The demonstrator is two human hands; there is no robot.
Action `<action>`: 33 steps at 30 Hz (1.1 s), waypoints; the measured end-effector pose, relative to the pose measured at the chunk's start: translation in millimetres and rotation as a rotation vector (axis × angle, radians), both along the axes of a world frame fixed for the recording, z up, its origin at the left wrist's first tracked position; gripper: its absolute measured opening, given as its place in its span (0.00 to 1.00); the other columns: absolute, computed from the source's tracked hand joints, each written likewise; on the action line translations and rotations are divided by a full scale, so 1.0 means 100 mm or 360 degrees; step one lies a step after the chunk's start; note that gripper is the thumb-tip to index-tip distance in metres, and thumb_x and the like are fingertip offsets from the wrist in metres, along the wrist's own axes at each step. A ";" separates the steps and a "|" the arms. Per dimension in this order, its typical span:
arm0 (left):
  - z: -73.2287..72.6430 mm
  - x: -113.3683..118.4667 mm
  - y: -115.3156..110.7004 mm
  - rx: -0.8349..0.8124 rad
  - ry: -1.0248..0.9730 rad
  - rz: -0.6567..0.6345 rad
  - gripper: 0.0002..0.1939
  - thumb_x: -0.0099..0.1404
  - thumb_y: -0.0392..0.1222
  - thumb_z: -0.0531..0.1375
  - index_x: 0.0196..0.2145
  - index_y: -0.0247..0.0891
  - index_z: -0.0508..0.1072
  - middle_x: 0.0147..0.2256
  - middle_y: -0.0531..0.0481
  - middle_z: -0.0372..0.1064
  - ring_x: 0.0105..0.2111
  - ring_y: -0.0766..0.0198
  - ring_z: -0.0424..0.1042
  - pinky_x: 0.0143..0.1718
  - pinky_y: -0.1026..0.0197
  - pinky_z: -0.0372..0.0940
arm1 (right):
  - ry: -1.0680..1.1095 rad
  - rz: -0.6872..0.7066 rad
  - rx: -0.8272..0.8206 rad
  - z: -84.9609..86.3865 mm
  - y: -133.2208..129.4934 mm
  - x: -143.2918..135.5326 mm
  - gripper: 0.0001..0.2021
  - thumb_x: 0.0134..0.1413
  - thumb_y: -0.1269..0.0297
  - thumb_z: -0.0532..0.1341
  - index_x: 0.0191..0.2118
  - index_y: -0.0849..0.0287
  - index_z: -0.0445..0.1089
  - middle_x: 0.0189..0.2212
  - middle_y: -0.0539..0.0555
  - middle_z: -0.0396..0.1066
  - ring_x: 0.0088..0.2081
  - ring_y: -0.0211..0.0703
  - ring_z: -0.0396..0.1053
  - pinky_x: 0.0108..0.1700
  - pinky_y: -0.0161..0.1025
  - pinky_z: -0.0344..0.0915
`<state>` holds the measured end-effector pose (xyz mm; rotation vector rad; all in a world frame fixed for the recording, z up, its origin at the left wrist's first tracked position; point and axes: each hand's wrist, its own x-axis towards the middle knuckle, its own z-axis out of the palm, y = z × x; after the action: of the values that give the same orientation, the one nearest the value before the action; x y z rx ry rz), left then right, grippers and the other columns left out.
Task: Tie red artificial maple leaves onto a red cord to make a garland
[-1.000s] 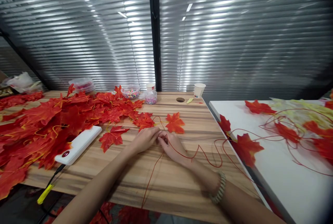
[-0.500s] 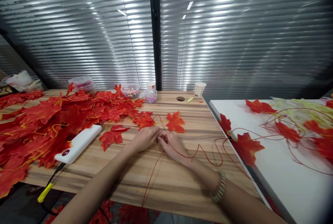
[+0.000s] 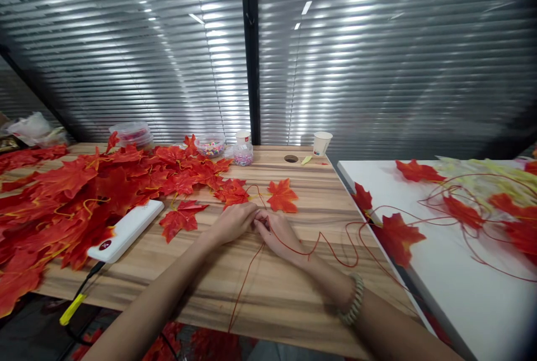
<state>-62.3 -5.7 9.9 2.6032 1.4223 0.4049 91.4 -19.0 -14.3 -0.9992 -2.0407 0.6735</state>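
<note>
My left hand (image 3: 234, 221) and my right hand (image 3: 277, 231) meet over the middle of the wooden table, fingertips pinched together. A thin red cord (image 3: 245, 280) runs through their grip: one length drops toward the table's front edge, another crosses my right wrist and trails off to the right. Exactly how the cord lies between the fingers is hidden. Just beyond my hands a red artificial maple leaf (image 3: 282, 196) rests by a loop of cord. Left of my left hand lies another maple leaf (image 3: 183, 220).
A large heap of red maple leaves (image 3: 84, 187) covers the table's left side, beside a white power bank (image 3: 126, 232) with a black cable. Bead tubs (image 3: 243, 155) and a paper cup (image 3: 322, 143) stand at the back. Cord and leaves spread over a white table (image 3: 444, 288) at right.
</note>
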 end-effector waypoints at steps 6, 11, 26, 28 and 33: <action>-0.02 -0.01 0.01 0.0011 -0.0030 -0.0013 0.14 0.65 0.39 0.43 0.27 0.37 0.64 0.25 0.51 0.64 0.25 0.65 0.62 0.27 0.65 0.53 | 0.0008 0.0011 0.0017 0.01 0.00 0.01 0.07 0.51 0.75 0.52 0.28 0.61 0.66 0.26 0.50 0.68 0.29 0.37 0.64 0.34 0.33 0.57; -0.01 -0.01 0.01 0.0024 -0.0061 -0.0019 0.14 0.65 0.40 0.43 0.27 0.37 0.64 0.25 0.51 0.64 0.26 0.65 0.63 0.27 0.65 0.53 | 0.0016 0.0012 0.0009 0.03 -0.01 0.01 0.08 0.52 0.74 0.51 0.28 0.61 0.65 0.24 0.50 0.68 0.27 0.37 0.64 0.33 0.32 0.57; -0.12 -0.05 0.05 0.0299 -0.0622 -0.0124 0.10 0.65 0.36 0.47 0.38 0.37 0.67 0.32 0.49 0.69 0.33 0.68 0.67 0.35 0.67 0.60 | 0.0442 -0.0206 0.0161 0.06 -0.03 -0.01 0.11 0.57 0.66 0.49 0.36 0.61 0.67 0.28 0.53 0.69 0.28 0.38 0.65 0.32 0.33 0.60; -0.12 -0.06 0.05 0.0367 -0.0654 -0.0139 0.09 0.64 0.35 0.48 0.37 0.37 0.67 0.30 0.50 0.69 0.30 0.69 0.67 0.33 0.68 0.60 | 0.0498 -0.0225 0.0177 0.08 -0.04 -0.01 0.11 0.58 0.65 0.49 0.35 0.61 0.67 0.26 0.52 0.68 0.27 0.37 0.64 0.32 0.33 0.60; -0.08 -0.05 0.03 0.0477 -0.0668 -0.0206 0.08 0.63 0.31 0.50 0.34 0.36 0.68 0.27 0.52 0.69 0.27 0.70 0.67 0.30 0.70 0.61 | 0.0530 -0.0277 0.0197 0.07 -0.05 -0.02 0.10 0.58 0.64 0.49 0.35 0.60 0.66 0.25 0.51 0.67 0.27 0.37 0.65 0.31 0.32 0.59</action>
<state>-67.2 -2.6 2.2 2.5890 1.1158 1.1435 89.3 -24.0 -6.8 -0.9129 -1.6645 0.5716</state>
